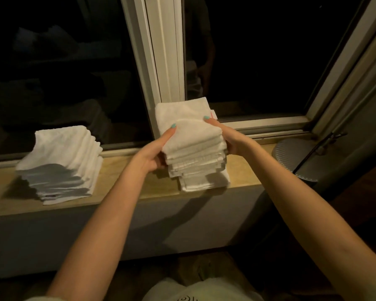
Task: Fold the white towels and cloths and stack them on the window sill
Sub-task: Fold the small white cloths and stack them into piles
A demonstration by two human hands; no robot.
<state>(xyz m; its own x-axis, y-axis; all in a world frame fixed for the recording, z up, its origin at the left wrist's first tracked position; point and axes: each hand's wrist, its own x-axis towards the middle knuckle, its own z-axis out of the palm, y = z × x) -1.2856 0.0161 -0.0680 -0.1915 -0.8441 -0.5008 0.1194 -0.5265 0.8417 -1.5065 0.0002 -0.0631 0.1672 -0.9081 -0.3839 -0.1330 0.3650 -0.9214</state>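
My left hand [155,153] and right hand [225,135] clasp a stack of folded white cloths [193,144] from either side, fingers [172,131] pressed against its edges, thumbs on top. It stands on the window sill [139,181], well apart from a second stack [61,161] further left.

No readable text, label, brand or number shows anywhere; a small red tag on the towel stack [193,144] is illegible
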